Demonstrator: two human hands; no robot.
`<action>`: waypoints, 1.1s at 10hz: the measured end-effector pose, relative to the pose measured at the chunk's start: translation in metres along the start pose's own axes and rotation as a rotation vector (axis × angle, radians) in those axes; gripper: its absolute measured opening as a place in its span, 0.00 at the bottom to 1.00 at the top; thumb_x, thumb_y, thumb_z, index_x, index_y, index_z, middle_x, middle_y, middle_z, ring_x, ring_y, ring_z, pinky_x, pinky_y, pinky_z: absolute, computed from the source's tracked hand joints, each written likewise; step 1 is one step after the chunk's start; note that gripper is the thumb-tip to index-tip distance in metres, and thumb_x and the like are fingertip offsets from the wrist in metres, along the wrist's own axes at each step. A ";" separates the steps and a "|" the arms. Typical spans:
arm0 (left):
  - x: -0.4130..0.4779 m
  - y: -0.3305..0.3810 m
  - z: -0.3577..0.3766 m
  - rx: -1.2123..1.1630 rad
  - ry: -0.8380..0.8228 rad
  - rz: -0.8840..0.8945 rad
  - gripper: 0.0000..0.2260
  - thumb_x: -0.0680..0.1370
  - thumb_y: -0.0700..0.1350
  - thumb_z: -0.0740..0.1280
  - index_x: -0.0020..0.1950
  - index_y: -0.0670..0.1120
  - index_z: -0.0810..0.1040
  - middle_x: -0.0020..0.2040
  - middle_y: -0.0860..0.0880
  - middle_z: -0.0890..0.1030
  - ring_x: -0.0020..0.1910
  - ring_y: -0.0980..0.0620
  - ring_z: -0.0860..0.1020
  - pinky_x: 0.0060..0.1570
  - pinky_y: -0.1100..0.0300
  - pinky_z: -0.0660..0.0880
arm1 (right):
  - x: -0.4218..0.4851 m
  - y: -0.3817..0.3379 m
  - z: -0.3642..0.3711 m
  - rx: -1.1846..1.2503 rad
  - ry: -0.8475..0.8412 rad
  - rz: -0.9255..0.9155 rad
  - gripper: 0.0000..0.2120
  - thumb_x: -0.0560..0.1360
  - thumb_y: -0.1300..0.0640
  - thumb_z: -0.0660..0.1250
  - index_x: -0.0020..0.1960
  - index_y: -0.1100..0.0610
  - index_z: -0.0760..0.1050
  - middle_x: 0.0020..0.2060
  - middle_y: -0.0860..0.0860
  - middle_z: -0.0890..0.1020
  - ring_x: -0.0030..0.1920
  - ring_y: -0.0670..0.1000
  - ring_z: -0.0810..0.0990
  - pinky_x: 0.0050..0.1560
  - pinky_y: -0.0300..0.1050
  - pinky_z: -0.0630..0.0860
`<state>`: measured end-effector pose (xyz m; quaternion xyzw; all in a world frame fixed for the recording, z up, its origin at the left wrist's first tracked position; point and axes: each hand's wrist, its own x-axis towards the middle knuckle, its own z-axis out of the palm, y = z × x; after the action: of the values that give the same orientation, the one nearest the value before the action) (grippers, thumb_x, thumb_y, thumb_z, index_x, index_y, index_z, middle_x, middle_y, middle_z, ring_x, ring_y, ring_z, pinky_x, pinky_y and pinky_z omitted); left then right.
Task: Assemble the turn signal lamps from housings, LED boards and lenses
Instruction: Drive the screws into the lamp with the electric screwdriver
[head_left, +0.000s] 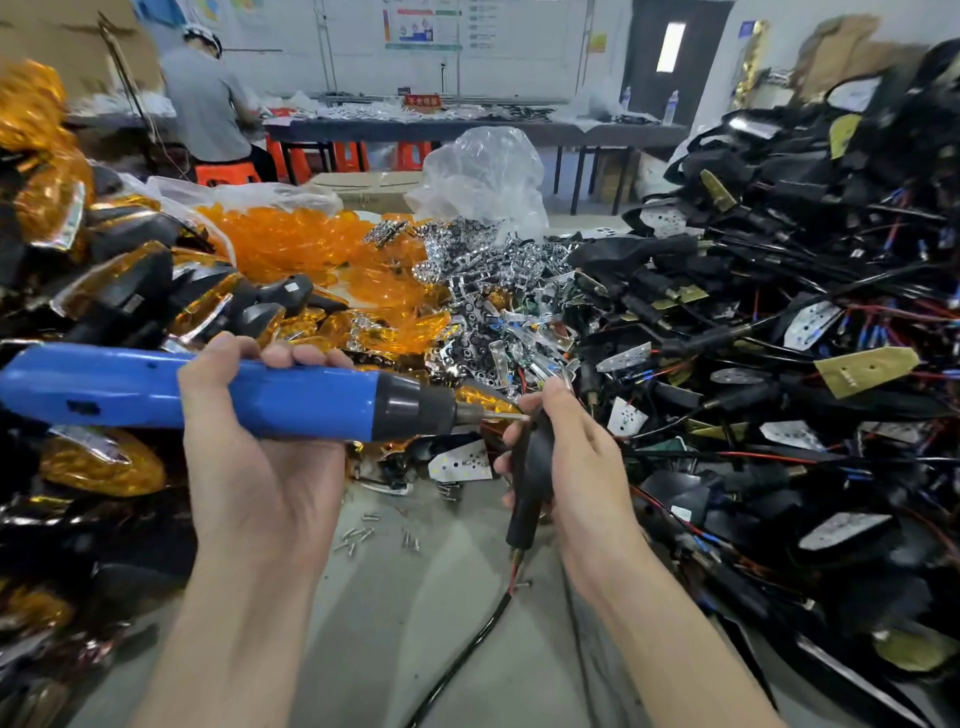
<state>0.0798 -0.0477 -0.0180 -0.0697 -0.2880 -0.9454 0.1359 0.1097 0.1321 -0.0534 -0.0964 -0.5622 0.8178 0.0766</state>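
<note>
My left hand (260, 447) grips a blue electric screwdriver (218, 387) held level, its bit pointing right. The bit tip touches the top of a black turn signal lamp housing (530, 467) that my right hand (576, 447) holds upright by its stalk, with a black and red wire hanging from its bottom end. An amber lens sits on the housing's far side, mostly hidden by my fingers. Loose screws (358, 538) lie on the grey table below my hands. One LED board (462, 462) lies flat just left of the held housing.
A heap of black housings with wires and LED boards (779, 338) fills the right. Amber lenses (311, 239) and chrome reflectors (498, 291) pile up in the middle; finished amber lamps (104, 291) stack at left. A person sits at a far table (208, 104).
</note>
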 end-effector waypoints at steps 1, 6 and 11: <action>0.005 0.003 -0.004 0.128 -0.058 -0.084 0.21 0.80 0.46 0.58 0.31 0.47 0.83 0.30 0.53 0.81 0.31 0.56 0.82 0.45 0.57 0.80 | 0.000 0.002 0.000 -0.033 0.012 -0.025 0.14 0.83 0.45 0.62 0.47 0.53 0.77 0.32 0.50 0.80 0.29 0.50 0.78 0.26 0.43 0.74; -0.015 -0.015 0.014 0.081 0.017 0.040 0.03 0.81 0.45 0.62 0.49 0.47 0.69 0.37 0.52 0.75 0.38 0.53 0.77 0.52 0.55 0.78 | 0.002 0.016 0.002 -0.165 0.081 -0.168 0.16 0.84 0.43 0.59 0.43 0.49 0.74 0.33 0.48 0.79 0.30 0.48 0.78 0.30 0.39 0.74; -0.015 -0.021 0.012 0.066 0.080 0.029 0.10 0.81 0.45 0.65 0.58 0.46 0.65 0.37 0.51 0.75 0.38 0.53 0.76 0.51 0.54 0.79 | 0.000 0.025 0.009 -0.306 0.221 -0.339 0.21 0.76 0.30 0.56 0.43 0.46 0.72 0.37 0.55 0.79 0.41 0.65 0.78 0.46 0.71 0.76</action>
<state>0.0881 -0.0209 -0.0218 -0.0316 -0.3121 -0.9353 0.1634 0.1075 0.1155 -0.0734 -0.1002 -0.6757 0.6833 0.2580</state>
